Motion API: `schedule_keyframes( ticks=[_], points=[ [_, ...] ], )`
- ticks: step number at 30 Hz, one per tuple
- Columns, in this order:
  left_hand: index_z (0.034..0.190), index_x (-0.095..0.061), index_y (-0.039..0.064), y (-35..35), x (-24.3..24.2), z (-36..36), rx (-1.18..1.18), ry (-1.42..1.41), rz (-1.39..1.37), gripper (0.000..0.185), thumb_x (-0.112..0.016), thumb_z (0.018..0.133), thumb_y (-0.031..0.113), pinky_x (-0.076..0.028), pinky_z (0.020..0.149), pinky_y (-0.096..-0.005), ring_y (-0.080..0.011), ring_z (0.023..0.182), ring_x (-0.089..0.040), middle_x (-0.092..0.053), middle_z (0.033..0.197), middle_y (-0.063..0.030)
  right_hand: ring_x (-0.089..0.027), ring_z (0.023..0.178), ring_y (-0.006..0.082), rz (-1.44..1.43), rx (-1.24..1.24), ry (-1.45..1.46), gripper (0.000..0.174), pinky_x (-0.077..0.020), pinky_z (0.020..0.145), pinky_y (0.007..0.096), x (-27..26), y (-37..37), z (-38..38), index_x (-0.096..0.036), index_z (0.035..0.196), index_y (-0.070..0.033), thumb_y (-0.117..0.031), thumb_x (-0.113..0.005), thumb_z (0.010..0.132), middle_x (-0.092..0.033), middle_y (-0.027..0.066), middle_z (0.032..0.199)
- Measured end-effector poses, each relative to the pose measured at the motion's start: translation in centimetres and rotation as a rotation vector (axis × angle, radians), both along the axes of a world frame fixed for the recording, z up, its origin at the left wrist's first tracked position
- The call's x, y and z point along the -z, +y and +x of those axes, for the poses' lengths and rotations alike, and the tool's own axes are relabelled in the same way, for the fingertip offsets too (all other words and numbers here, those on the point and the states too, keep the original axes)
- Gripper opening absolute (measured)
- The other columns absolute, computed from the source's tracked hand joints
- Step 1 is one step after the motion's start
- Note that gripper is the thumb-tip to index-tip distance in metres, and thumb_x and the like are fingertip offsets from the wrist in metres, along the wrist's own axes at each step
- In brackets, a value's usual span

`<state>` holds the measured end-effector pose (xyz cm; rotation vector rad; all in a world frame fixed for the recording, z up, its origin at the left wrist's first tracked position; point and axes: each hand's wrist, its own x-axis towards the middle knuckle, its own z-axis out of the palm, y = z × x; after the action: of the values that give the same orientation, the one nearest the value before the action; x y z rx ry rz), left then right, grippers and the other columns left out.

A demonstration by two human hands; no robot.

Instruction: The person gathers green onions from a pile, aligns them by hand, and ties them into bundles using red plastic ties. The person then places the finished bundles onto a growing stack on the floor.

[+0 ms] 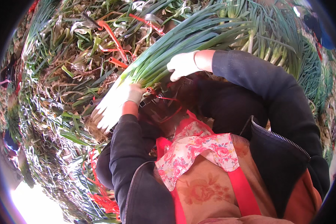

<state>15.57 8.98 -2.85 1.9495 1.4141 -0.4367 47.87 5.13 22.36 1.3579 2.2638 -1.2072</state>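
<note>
A large bundle of green onions (154,56) lies aslant before me, its white stalks and roots at the lower left and its green leaves reaching to the upper right. My left hand (134,93), in a pale glove, is on the near side of the bundle where white turns to green; its fingers are partly hidden. Beside the leaves is my right hand (183,65), also gloved, fingers slightly apart with nothing seen between them. A red plastic strip (168,98) runs from near my left hand towards my lap.
Loose leaves and trimmings (72,70) cover the ground at the left. An orange-red tube (113,37) lies beyond the bundle. More green onions (277,47) are piled at the upper right. Red plastic ties (105,201) lie at the lower left.
</note>
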Motion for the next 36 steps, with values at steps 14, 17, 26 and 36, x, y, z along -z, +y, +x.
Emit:
schedule_keyframes(
  ticks=[14, 17, 26, 36],
  points=[
    [0.110, -0.079, 0.000, -0.3, -5.2, 2.8, 0.126, 0.024, -0.012, 0.066, -0.085, 0.077, 0.057, -0.058, 0.085, -0.0459, -0.0372, 0.095, -0.075, -0.076, 0.099, -0.0245, -0.072, 0.103, 0.0425, -0.045, 0.525, -0.204, 0.035, -0.0572, 0.087, 0.0491, 13.6, -6.1, -11.1, -0.080, 0.102, -0.004, -0.035, -0.068, 0.092, -0.076, 0.0233, 0.103],
    [0.105, -0.079, -0.001, -0.5, -5.4, 2.7, 0.142, -0.022, 0.046, 0.065, -0.085, 0.077, 0.058, -0.058, 0.083, -0.0463, -0.0374, 0.091, -0.075, -0.076, 0.096, -0.0246, -0.073, 0.084, 0.0378, -0.047, 0.180, -0.212, 0.027, -0.0563, 0.076, 0.0485, 11.3, -5.5, -10.5, -0.076, 0.091, -0.006, -0.030, -0.063, 0.091, -0.074, 0.0200, 0.088],
    [0.100, -0.079, -0.003, -0.8, -4.6, 2.4, 0.117, -0.086, 0.119, 0.062, -0.087, 0.076, 0.054, -0.057, 0.079, -0.0453, -0.0358, 0.083, -0.074, -0.075, 0.088, -0.0247, -0.074, 0.085, 0.0317, -0.159, 0.012, -0.250, 0.025, -0.0574, 0.076, 0.0447, 7.4, -4.6, -7.2, -0.081, 0.096, -0.009, -0.019, -0.069, 0.077, -0.076, 0.0144, 0.084],
    [0.103, -0.079, -0.003, -0.9, -5.1, 2.0, 0.039, -0.134, 0.074, 0.059, -0.091, 0.073, 0.046, -0.056, 0.080, -0.0455, -0.0344, 0.084, -0.074, -0.076, 0.091, -0.0245, -0.068, 0.082, 0.0205, -0.709, 1.462, 1.029, 0.023, -0.0553, 0.069, 0.0374, 12.6, -8.9, -8.7, -0.070, 0.111, -0.002, -0.019, -0.071, 0.095, -0.071, 0.0100, 0.097]
  ],
)
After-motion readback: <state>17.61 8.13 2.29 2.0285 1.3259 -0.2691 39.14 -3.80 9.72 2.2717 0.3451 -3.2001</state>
